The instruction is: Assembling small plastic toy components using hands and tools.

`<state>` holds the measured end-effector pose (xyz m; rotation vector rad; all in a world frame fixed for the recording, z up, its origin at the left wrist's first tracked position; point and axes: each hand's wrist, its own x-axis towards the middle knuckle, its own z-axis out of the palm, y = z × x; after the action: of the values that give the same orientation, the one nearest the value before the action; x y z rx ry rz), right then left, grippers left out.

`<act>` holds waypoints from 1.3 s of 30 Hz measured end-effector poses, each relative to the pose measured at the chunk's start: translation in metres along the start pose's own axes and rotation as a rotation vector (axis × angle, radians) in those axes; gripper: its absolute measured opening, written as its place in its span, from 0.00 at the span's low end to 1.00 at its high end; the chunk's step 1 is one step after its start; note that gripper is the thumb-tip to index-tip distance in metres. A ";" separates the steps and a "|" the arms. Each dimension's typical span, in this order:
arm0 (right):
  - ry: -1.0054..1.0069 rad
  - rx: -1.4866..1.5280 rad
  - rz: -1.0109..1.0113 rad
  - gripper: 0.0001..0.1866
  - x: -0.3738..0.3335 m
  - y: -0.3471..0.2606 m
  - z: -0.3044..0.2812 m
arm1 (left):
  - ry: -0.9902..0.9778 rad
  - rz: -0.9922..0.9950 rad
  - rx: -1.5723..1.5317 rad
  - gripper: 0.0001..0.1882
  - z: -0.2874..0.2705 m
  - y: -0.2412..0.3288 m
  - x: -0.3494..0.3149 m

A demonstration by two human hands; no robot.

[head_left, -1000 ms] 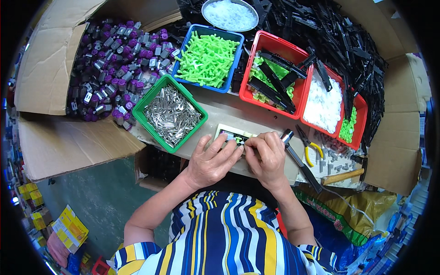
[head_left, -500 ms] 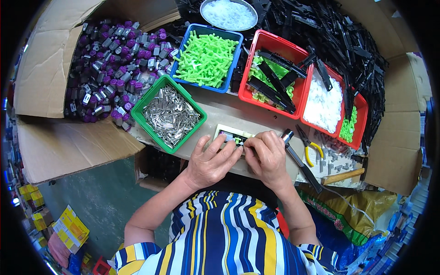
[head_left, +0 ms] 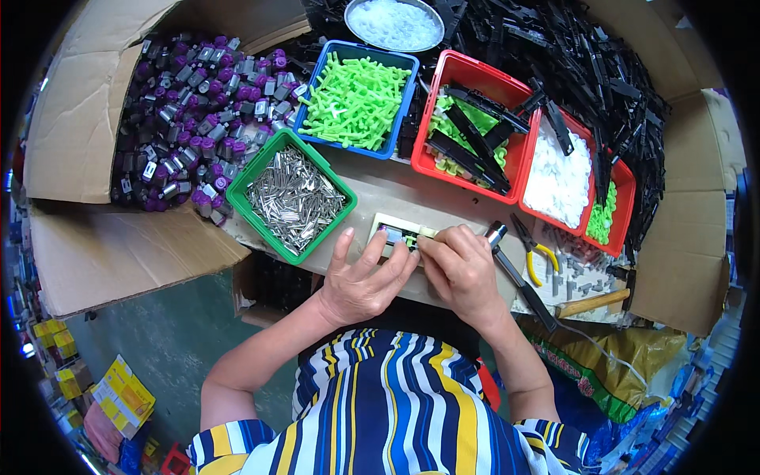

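Note:
My left hand (head_left: 366,279) lies flat at the table's front edge, fingers spread, fingertips touching a small pale jig plate (head_left: 385,231) with a purple and green part on it. My right hand (head_left: 461,265) is beside it, fingers curled and pinching a small part over the same plate; what it grips is too small to tell. A green tray of metal pins (head_left: 291,197) stands just left of my left hand.
A heap of purple motors (head_left: 190,111) fills a cardboard box at left. Behind are a blue bin of green plastic parts (head_left: 356,99), red bins (head_left: 475,131) with black, white and green parts, a pile of black strips (head_left: 602,71), yellow-handled pliers (head_left: 532,255) and a hammer (head_left: 518,277).

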<state>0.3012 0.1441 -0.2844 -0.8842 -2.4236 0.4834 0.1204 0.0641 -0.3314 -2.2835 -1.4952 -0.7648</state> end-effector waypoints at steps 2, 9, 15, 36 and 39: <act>-0.049 0.052 0.003 0.13 0.004 0.003 -0.003 | 0.004 0.016 0.012 0.15 -0.001 -0.002 0.002; -0.076 -0.023 0.018 0.11 0.000 0.005 -0.009 | -0.031 0.048 -0.034 0.15 -0.002 0.000 0.009; -0.001 0.234 0.061 0.13 0.001 0.017 -0.040 | -0.088 -0.005 -0.107 0.17 -0.007 0.001 0.004; -0.110 -0.282 0.693 0.06 -0.061 0.206 -0.174 | -0.156 -0.560 -0.142 0.13 -0.066 -0.081 0.031; -0.128 -0.222 0.728 0.05 -0.065 0.210 -0.171 | -0.202 -0.556 -0.120 0.13 -0.067 -0.082 0.034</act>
<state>0.5446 0.2787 -0.2706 -1.8973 -2.2295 0.5356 0.0384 0.0885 -0.2596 -2.0863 -2.2848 -0.7927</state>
